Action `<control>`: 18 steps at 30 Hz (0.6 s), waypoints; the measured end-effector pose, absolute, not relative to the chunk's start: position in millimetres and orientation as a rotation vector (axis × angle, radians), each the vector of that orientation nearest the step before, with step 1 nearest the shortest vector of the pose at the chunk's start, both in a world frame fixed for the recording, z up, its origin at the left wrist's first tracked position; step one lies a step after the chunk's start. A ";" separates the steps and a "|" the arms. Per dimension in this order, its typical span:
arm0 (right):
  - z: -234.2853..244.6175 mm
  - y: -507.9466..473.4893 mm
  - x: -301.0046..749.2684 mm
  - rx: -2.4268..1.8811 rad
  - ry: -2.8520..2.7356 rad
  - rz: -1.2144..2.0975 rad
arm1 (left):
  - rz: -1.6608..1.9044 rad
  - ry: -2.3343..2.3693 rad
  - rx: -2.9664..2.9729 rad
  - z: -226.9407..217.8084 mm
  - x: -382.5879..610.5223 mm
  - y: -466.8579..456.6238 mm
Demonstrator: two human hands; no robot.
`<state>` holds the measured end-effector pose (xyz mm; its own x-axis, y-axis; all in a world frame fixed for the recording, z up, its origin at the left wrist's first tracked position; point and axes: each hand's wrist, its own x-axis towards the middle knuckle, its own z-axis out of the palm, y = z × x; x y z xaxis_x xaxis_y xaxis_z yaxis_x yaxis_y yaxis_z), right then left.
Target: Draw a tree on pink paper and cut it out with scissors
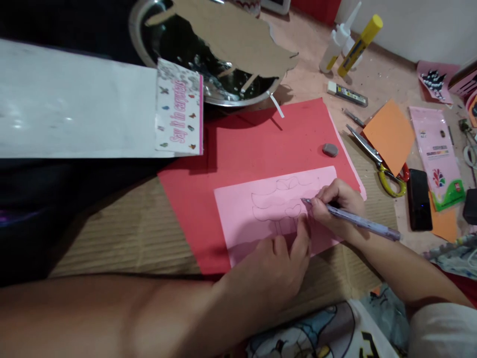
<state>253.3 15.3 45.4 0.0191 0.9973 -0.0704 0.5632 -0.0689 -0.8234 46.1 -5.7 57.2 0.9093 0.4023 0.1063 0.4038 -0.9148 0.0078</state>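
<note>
My right hand grips a pale purple pencil, its tip touching a pink paper sheet that bears a pencilled outline of a tree-like shape. My left hand rests on the lower edge of the pink sheet, fingers curled and pressed down on it, holding it still. The pink sheet lies on a larger red paper sheet, which lies on brown corrugated cardboard.
A grey eraser sits on the red sheet. To the right lie yellow-handled scissors, orange paper, a black phone, a pink packet and glue bottles. A metal bowl with a cardboard cutout stands behind.
</note>
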 end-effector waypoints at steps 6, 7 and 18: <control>60.1 45.1 286.2 -1.399 -1.929 0.463 | -0.061 -0.540 -3.055 58.4 48.7 -2.7; 60.9 54.3 295.3 -1.415 -2.004 0.307 | -0.024 -0.534 -3.057 59.2 49.6 -2.3; 47.1 101.3 321.0 -1.402 -2.290 0.146 | 0.093 -0.597 -2.965 59.3 52.4 -8.6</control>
<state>321.0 101.3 47.1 -0.3831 0.8670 0.3187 0.8194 0.4783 -0.3161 52.4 -8.6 59.3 0.9204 0.3893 -0.0374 0.3821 -0.9155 -0.1255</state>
